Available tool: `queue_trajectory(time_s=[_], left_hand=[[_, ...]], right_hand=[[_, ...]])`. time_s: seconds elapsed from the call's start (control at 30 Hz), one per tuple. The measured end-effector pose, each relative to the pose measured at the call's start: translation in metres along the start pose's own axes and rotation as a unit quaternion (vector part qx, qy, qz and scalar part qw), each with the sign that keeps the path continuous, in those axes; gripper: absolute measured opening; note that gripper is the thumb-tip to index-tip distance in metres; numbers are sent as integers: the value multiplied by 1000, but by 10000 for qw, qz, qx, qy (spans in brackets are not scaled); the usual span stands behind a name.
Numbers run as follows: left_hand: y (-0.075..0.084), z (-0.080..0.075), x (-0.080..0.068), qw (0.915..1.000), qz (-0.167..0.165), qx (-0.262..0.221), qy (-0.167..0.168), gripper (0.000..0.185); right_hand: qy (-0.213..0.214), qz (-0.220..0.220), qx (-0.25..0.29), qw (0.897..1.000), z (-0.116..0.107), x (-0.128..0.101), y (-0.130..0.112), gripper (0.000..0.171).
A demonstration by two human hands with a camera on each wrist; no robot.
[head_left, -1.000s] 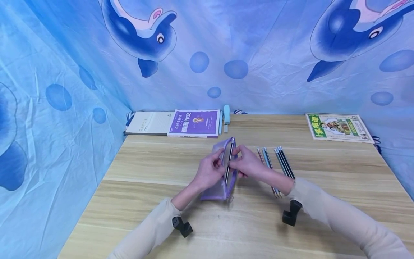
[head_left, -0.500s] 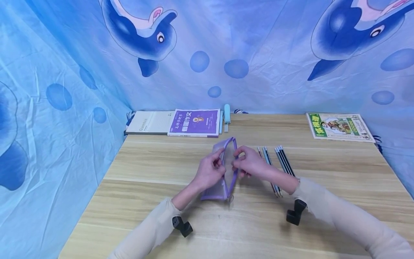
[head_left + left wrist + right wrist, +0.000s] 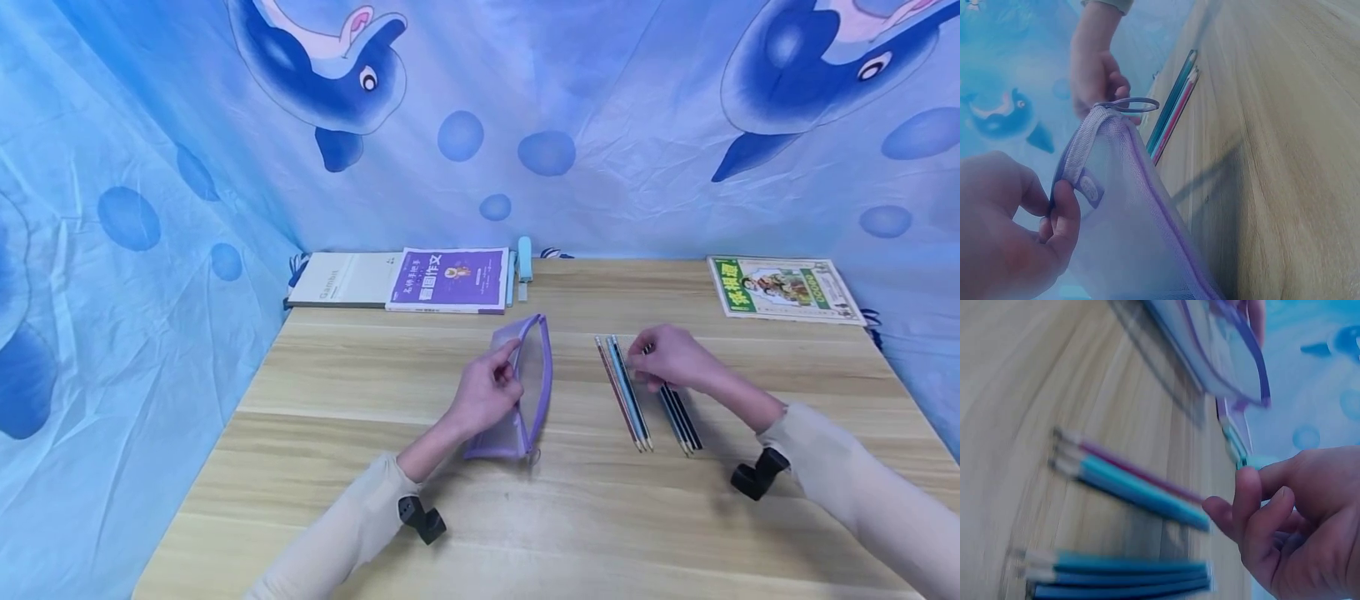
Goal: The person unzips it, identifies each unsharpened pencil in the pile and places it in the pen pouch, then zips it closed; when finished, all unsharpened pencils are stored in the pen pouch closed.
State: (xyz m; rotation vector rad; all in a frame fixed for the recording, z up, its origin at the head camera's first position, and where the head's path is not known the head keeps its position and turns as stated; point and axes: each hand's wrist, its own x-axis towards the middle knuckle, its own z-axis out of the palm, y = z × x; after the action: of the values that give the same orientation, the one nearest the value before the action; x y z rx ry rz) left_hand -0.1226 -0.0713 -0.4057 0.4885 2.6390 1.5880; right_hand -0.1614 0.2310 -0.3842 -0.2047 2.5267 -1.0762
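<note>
My left hand (image 3: 483, 398) pinches the near side of a purple mesh zip pouch (image 3: 497, 437), whose mouth gapes toward the right. In the left wrist view, thumb and finger hold the pouch's zip edge (image 3: 1079, 156). My right hand (image 3: 672, 358) is over the pencils, fingers loosely bent, with nothing seen in them. Below it lies a bundle of dark and blue striped pencils (image 3: 681, 421), its upper ends partly hidden by the hand. Just left of that lies another group of pencils (image 3: 625, 396), reddish, light blue and dark. The pouch's contents cannot be made out.
Along the back edge lie a pale notebook (image 3: 347, 279), a purple book (image 3: 450, 282) and a light-blue slim object (image 3: 524, 260). A green-and-white booklet (image 3: 787, 287) lies at the back right. Blue dolphin-print cloth (image 3: 622, 192) hangs behind the wooden table (image 3: 525, 533).
A dark pencil, held by the right hand in the pouch's mouth, has gone out of sight there. The right hand has since moved right, over the pencils. The left hand stays on the pouch.
</note>
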Motion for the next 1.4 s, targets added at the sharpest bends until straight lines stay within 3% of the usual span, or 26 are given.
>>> queue_trajectory(time_s=[0.23, 0.47, 0.8, 1.4], left_hand=[[0, 1, 0, 10000, -35, -4, -35, 67], [0, 2, 0, 10000, -23, 67, -20, 67], [-1, 3, 1, 10000, -6, 90, 3, 67], [-2, 3, 0, 9999, 39, 109, 51, 65]], right_hand=[[23, -118, -476, 9988, -8, -7, 22, 13], [58, -79, -542, 9985, -10, -11, 34, 12], [63, 30, -411, 9991, -11, -13, 38, 11], [256, 54, -784, 9966, -8, -7, 39, 17]])
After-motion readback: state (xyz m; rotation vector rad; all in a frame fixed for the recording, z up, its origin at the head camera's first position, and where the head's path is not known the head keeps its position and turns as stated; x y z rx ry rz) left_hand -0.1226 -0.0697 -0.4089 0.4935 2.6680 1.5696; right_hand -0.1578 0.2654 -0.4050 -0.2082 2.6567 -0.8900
